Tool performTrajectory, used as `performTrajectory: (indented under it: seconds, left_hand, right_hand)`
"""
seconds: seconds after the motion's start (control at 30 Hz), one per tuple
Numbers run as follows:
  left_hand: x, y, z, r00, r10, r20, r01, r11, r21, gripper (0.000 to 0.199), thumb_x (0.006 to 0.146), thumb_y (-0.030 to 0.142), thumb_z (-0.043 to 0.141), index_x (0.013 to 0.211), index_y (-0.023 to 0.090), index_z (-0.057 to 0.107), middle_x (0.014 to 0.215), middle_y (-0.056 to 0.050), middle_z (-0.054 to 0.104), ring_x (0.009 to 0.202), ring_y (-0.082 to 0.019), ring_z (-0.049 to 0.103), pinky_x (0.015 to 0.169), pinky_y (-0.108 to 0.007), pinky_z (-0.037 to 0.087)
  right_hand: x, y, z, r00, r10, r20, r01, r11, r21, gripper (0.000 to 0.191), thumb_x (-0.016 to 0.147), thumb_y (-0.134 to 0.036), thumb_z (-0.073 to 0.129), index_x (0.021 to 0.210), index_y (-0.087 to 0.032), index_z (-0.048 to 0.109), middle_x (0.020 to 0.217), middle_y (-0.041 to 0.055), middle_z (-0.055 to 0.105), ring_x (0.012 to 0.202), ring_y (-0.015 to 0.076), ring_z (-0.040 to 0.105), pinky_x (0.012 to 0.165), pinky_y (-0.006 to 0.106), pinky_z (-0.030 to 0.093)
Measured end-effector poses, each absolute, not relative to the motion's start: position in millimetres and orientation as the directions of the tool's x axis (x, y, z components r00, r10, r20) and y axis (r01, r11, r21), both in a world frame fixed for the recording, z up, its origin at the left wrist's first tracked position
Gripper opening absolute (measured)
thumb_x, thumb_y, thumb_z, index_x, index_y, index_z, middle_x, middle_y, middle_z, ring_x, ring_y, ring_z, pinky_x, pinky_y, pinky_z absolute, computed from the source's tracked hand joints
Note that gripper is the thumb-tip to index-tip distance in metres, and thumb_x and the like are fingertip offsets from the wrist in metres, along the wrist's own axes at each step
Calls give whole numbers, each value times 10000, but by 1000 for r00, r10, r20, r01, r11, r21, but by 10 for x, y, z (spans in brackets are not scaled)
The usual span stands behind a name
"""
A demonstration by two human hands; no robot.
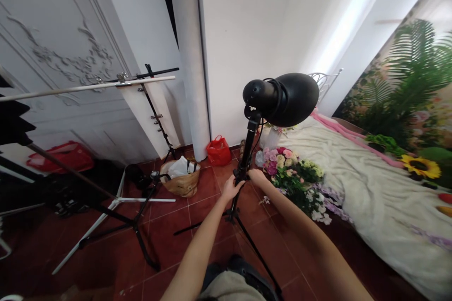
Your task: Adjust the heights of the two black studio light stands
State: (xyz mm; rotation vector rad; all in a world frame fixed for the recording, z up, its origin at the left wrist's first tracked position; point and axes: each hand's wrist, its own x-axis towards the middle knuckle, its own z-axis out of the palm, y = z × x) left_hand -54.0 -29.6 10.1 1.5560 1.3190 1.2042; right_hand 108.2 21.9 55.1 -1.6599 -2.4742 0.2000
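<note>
A black light stand rises from the tiled floor in front of me, carrying a black lamp with a wide round shade at its top. My left hand is wrapped round the stand's pole just under a collar. On the right side of the same collar, my right hand has its fingers closed at the stand; what exactly they pinch is too small to make out. A cable hangs beside the pole from the lamp. The stand's legs spread over the floor below my hands.
Flowers lie right of the stand, beside a bed with a cream cover. Further left are a red bag, a woven basket, a white pole and other stands with splayed legs.
</note>
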Motion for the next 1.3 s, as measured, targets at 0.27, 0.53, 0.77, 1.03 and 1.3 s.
performTrajectory:
  seconds: [0.27, 0.53, 0.77, 1.03, 1.3]
  left_hand:
    - [-527, -271, 36, 51, 982, 183, 256, -190, 948, 405, 761, 446, 616, 1054, 169, 583, 1046, -89, 667, 925, -188, 642, 850, -359, 503]
    - [-538, -278, 92, 73, 977, 202, 239, -214, 947, 399, 771, 450, 600, 1051, 166, 581, 1049, -91, 666, 946, -194, 636, 854, -348, 497]
    - [-520, -248, 19, 84, 969, 231, 141, -241, 960, 397, 771, 400, 604, 1081, 156, 559, 1044, -113, 661, 944, -221, 630, 861, -387, 492]
    - [-565, -196, -57, 116, 974, 197, 125, -211, 970, 406, 753, 234, 580, 1146, 137, 537, 1078, -115, 646, 958, -230, 615, 858, -378, 497]
    - [-581, -141, -140, 99, 981, 166, 109, -177, 978, 426, 758, 294, 599, 1159, 171, 521, 1062, -111, 650, 987, -222, 623, 856, -386, 498]
  right_hand:
    - [1213, -639, -4, -271, 956, 110, 899, 293, -327, 811, 727, -57, 455, 1458, -238, 156, 1477, 119, 287, 1223, 201, 465, 869, 301, 466]
    - [1254, -834, -256, -86, 984, -153, 911, 15, -412, 821, 652, -273, 679, 1385, -125, 341, 1437, 259, 278, 1308, 371, 328, 999, 501, 337]
    - [602, -663, 463, 45, 925, 377, 432, 322, -842, 881, 727, -380, 631, 1431, -175, 143, 1403, 160, 362, 1311, 247, 348, 1059, 413, 325]
    - [156, -232, 741, 302, 919, 252, 154, 214, -965, 532, 706, -442, 650, 1132, -171, 484, 1023, 89, 634, 918, 203, 611, 849, 355, 477]
    - [348, 60, 613, 136, 969, 207, 175, 182, -968, 290, 613, -413, 696, 648, -159, 562, 613, 3, 592, 576, 139, 549, 576, 256, 464]
